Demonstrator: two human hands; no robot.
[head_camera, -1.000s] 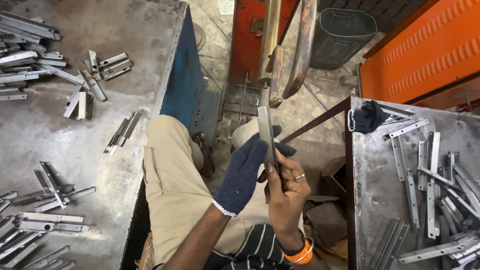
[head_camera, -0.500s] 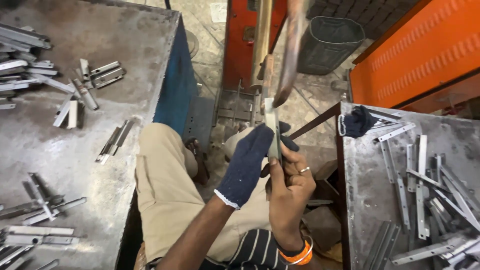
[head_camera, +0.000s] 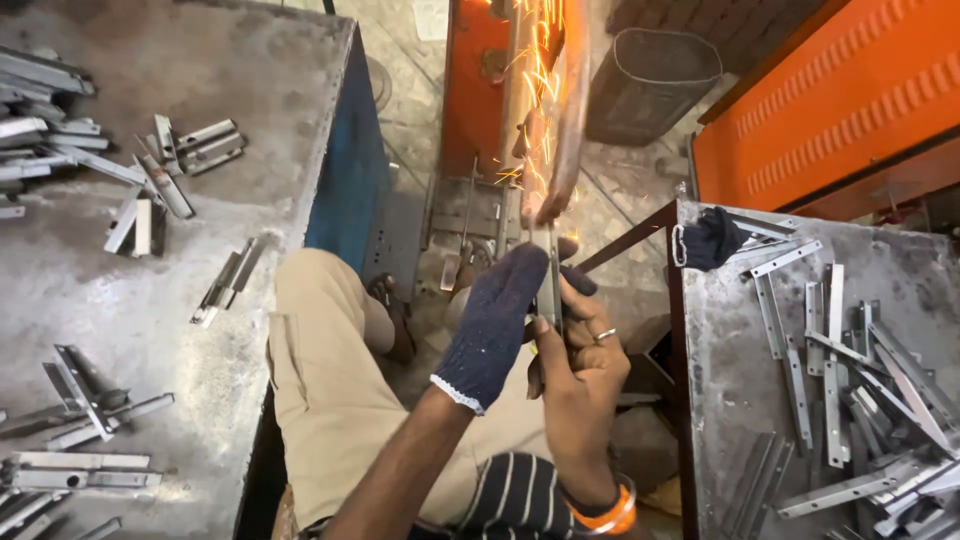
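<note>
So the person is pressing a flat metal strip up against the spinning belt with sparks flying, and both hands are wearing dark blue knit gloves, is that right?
Not quite. Only the left hand wears a dark blue knit glove; the right hand is bare, with a ring on one finger. The head view shows this. The rest holds: both hands press the flat metal strip up against the spinning belt, and sparks fly.

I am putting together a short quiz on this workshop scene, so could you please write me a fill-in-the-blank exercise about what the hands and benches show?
1. The left hand wears a dark blue knitted ____.
2. Both hands press a flat metal strip up against the grinding belt, which throws off orange ____.
3. The right hand is bare, with a ____ on one finger.
4. The spare glove lies on the metal table to the person's ____.

Missing words: glove; sparks; ring; right
</note>
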